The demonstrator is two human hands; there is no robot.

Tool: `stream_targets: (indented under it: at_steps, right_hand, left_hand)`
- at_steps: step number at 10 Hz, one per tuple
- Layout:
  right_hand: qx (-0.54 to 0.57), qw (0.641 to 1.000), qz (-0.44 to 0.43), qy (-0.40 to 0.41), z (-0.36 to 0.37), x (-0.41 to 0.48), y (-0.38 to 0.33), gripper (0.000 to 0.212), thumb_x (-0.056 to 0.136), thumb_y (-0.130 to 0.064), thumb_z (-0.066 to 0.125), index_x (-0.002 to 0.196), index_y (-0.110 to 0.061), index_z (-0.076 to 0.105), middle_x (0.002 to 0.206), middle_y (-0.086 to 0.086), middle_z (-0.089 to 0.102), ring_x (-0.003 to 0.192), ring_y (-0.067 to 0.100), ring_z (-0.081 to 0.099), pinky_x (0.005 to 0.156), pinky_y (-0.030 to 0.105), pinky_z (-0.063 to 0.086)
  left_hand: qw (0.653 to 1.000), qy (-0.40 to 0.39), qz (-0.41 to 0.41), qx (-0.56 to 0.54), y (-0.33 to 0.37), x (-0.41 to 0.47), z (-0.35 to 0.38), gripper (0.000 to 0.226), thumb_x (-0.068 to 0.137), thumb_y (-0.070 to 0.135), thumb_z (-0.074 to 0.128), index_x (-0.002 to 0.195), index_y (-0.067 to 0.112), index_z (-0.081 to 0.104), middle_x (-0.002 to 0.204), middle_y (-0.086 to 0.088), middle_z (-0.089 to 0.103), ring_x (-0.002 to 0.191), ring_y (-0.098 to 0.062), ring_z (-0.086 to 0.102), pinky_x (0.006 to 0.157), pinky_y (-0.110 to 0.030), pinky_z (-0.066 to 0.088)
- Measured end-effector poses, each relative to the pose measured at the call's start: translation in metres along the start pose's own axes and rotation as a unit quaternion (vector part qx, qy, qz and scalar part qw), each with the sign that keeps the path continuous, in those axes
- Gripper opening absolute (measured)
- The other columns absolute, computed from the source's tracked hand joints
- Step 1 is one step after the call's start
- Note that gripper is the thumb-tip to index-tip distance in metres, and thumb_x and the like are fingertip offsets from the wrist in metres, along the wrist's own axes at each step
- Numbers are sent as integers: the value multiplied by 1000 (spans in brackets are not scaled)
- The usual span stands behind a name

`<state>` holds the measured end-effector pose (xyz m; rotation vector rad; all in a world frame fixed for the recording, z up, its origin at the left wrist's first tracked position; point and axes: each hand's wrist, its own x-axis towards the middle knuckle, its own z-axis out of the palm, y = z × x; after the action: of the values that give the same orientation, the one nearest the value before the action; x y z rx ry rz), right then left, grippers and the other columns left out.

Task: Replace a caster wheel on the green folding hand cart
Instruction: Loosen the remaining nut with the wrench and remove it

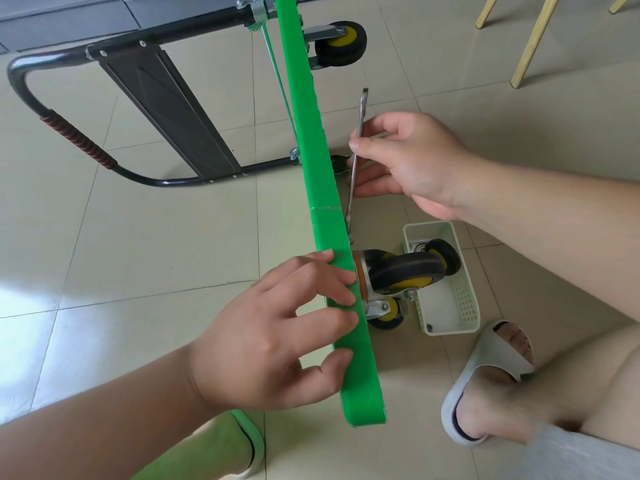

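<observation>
The green cart deck (pixel 304 109) stands on edge, running from the top centre down to the bottom centre. My left hand (pixel 277 337) grips its near edge, fingers curled over the top. A black-and-yellow caster wheel (pixel 403 275) juts out to the right of the deck just past my fingers. My right hand (pixel 408 161) pinches a thin metal wrench (pixel 356 150), whose lower end reaches down beside the deck toward the caster's mount. Another caster (pixel 341 43) sits on the deck's far end. A loose wheel (pixel 446 258) lies in a white basket (pixel 464 306).
The cart's black folded handle (pixel 69 133) and its panel lie on the tiled floor to the left. Wooden chair legs (pixel 533 39) stand at the top right. My slippered right foot (pixel 485 386) is beside the basket, my left foot at the bottom centre.
</observation>
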<state>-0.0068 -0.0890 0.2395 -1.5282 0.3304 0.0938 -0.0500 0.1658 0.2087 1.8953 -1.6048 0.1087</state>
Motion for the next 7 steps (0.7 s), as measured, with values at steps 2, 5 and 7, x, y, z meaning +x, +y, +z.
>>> stream_targets:
  at_steps: [2, 5, 7]
  right_hand:
    - [-28, 994, -98, -38, 3, -21, -10, 17, 101, -7, 61, 115, 2, 61, 87, 7, 73, 84, 25, 76, 78, 40, 64]
    - [-205, 923, -299, -130, -4, -74, 6, 12, 98, -7, 64, 106, 1, 64, 98, 7, 65, 95, 21, 67, 87, 28, 57]
    - [-254, 893, -351, -117, -2, -76, 5, 11, 96, -9, 66, 105, -2, 65, 100, 12, 67, 95, 24, 70, 86, 36, 61]
  left_hand:
    - [1000, 0, -1, 4, 0, -1, 0, 19, 96, 26, 65, 110, 15, 60, 118, -5, 54, 124, -23, 61, 118, -46, 44]
    - [1000, -1, -1, 7, 0, 0, 0, 21, 93, 25, 67, 110, 14, 60, 117, -5, 54, 122, -24, 61, 117, -46, 45]
    - [1000, -1, -2, 2, 0, 2, 0, 19, 94, 25, 65, 110, 14, 61, 117, -6, 53, 121, -25, 61, 116, -46, 45]
